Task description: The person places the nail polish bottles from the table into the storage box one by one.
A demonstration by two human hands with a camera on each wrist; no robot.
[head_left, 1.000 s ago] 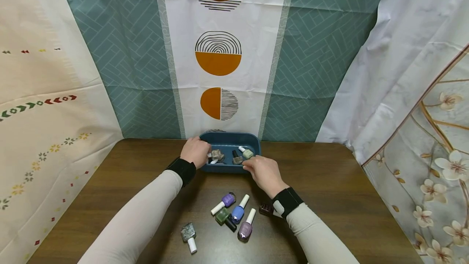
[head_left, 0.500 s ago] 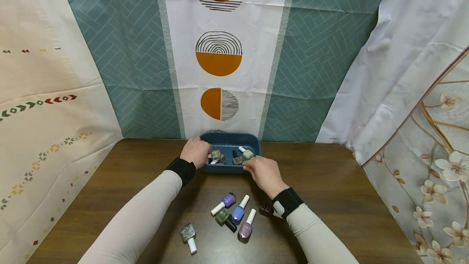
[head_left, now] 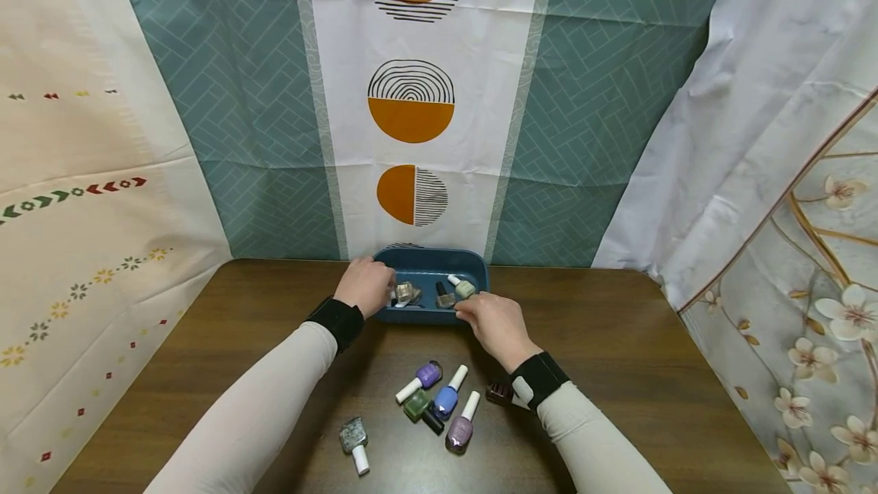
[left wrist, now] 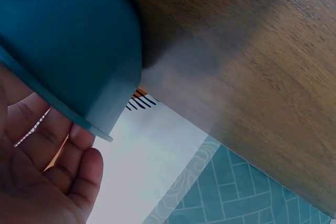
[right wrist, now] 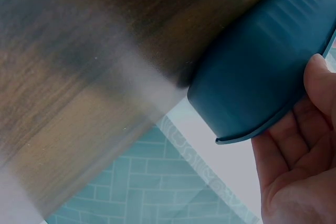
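Note:
A blue plastic bin (head_left: 432, 316) stands at the far edge of the table, its outer wall filling much of both wrist views. My left hand (head_left: 366, 286) grips the rim at the left end, with fingers curled over it. At the front right corner, my right hand (head_left: 497, 325) pinches the rim between thumb and fingers. Inside lie several nail polish bottles: a pale green one (head_left: 465, 289) with a white cap, a greyish glitter one (head_left: 445, 300) with a black cap, and a gold-toned one (head_left: 405, 292) in a cluster near my left hand, partly hidden.
On the table (head_left: 617, 357) between my arms lie purple (head_left: 429, 374), blue (head_left: 446, 401), green (head_left: 417, 405) and mauve (head_left: 459, 433) nail polish bottles. A speckled grey one (head_left: 353, 434) lies nearer. A dark one (head_left: 498, 392) is partly under my right wrist. Patterned cloth hangs behind.

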